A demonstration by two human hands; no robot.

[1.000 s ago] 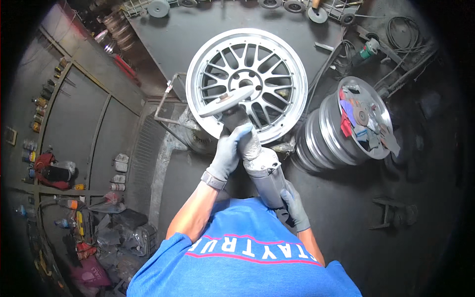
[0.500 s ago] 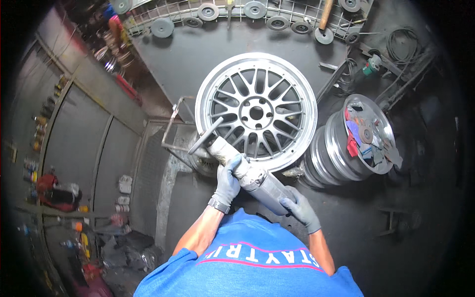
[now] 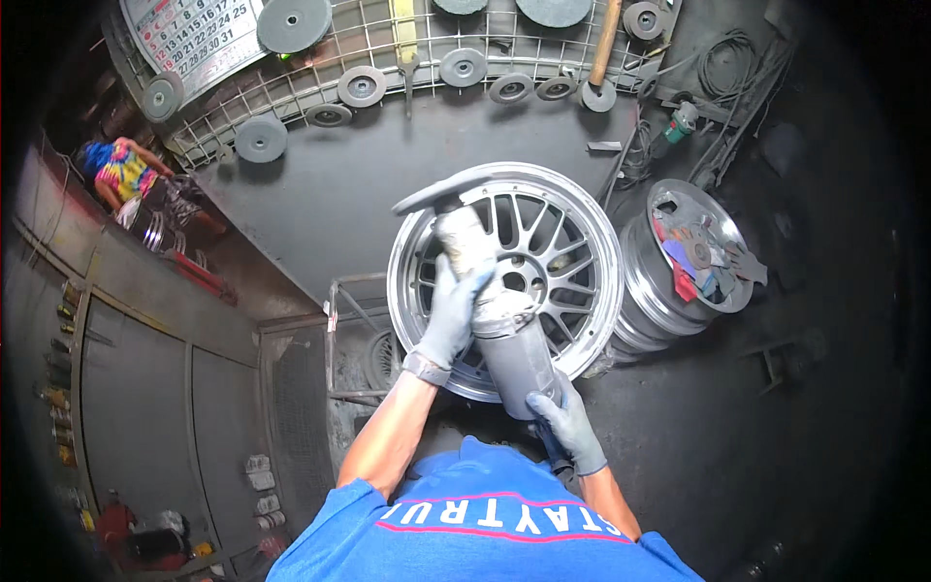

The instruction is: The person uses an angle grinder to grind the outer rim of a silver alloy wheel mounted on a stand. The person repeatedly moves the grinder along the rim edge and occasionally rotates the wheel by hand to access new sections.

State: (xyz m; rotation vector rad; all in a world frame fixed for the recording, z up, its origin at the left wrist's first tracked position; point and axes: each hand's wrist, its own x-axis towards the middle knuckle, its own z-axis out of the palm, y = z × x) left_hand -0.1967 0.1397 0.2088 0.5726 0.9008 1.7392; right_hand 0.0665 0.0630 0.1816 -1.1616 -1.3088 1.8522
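Observation:
My left hand point(image 3: 451, 315), in a grey glove, grips the pale wrapped neck of a big angle grinder point(image 3: 519, 359). At the rear of its grey body, my gloved right hand point(image 3: 570, 422) is closed round the handle end. The grinder's round disc point(image 3: 441, 191) appears nearly edge-on over the far left part of a silver multi-spoke alloy wheel point(image 3: 609, 281). The wheel faces up below the tool, which hides part of its spokes. Whether the disc touches the rim I cannot tell.
On the right stands a stack of wheels point(image 3: 635, 276), with gloves, rags and a disc in the top one. Grinding discs point(image 3: 362, 87) hang on a wire rack at the back. A green grinder point(image 3: 682, 123) hangs at far right. Another person point(image 3: 131, 175) is at far left.
The grinder has moved forward and swung round, its disc passing from the wheel's near left edge to its far left. Both hands have kept their hold. The view has tilted up.

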